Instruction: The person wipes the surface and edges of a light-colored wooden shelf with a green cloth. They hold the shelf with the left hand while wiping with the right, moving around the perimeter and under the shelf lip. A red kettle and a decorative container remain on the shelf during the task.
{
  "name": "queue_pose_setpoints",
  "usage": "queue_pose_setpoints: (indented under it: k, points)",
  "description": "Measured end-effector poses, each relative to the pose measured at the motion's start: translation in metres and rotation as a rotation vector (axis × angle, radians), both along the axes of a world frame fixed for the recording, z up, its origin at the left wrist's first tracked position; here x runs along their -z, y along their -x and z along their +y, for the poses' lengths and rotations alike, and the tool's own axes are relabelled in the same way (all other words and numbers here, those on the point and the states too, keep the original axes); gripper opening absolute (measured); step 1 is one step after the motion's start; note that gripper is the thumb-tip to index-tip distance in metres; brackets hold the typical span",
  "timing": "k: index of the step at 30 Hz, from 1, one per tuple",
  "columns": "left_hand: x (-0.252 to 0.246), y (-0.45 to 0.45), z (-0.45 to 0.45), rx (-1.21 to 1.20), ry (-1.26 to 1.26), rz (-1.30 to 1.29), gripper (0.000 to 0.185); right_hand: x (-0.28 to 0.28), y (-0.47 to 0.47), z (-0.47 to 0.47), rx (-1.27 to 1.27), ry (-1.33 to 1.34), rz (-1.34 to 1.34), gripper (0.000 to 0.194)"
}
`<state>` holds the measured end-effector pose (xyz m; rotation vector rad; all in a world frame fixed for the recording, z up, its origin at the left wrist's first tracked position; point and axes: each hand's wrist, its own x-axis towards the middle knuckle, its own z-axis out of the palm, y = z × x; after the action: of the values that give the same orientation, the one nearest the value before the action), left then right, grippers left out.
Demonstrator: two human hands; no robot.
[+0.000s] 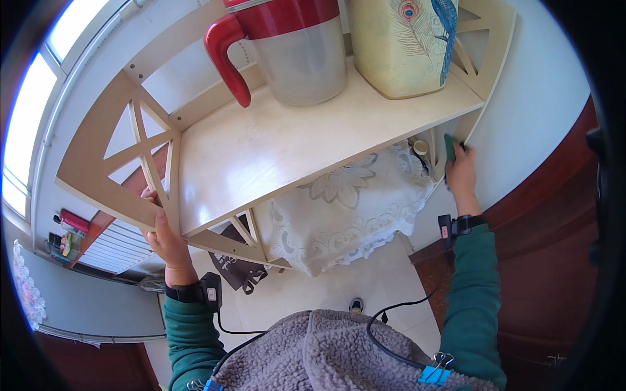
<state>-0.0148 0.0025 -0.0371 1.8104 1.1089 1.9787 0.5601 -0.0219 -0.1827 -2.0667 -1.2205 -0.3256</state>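
A cream wooden shelf unit [254,151] with lattice side panels stands in front of me. My left hand [167,242] grips the front edge of its left side panel [98,141], fingers passing through a lattice opening. Over at the right side, my right hand [461,171] holds a green scouring pad or cloth [449,148] against or close to the unit's right side panel, below the upper board; contact is hard to tell. On that board stand a plastic pitcher [303,63] with a red lid and handle, and a cream canister [391,58] with a peacock design.
A white lace cloth [337,215] covers the lower shelf, with small items [421,149] at its right end. A dark bag [239,269] hangs or lies beneath on the left. Dark red wood [538,234] stands right; a radiator-like white grille [117,244] is left. Cables run from my wrists.
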Motion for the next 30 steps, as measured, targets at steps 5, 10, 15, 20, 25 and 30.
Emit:
queue_pose_setpoints:
  k: [5, 10, 15, 20, 25, 30]
  points:
    - [0.003, 0.002, 0.002, 0.008, -0.004, -0.005, 0.03, -0.097, 0.0, 0.001, 0.17, 0.018, -0.403, 0.045]
    - [0.002, 0.003, 0.002, -0.015, 0.016, 0.013, 0.029, -0.094, -0.002, 0.007, 0.251, 0.125, -0.535, 0.042]
    - [-0.002, -0.003, -0.001, -0.081, -0.008, 0.02, 0.028, -0.063, -0.009, 0.012, 0.302, 0.135, -0.679, 0.05]
    - [-0.004, -0.008, -0.003, -0.094, 0.014, -0.001, 0.03, -0.019, -0.01, 0.01, 0.271, 0.183, -0.722, 0.056]
    - [-0.003, -0.007, -0.002, -0.09, 0.019, -0.017, 0.033, 0.021, -0.007, 0.008, 0.232, 0.377, -0.583, 0.062]
    - [-0.002, -0.005, -0.002, -0.041, 0.023, -0.064, 0.033, 0.051, -0.004, 0.006, 0.235, 0.553, -0.524, 0.059]
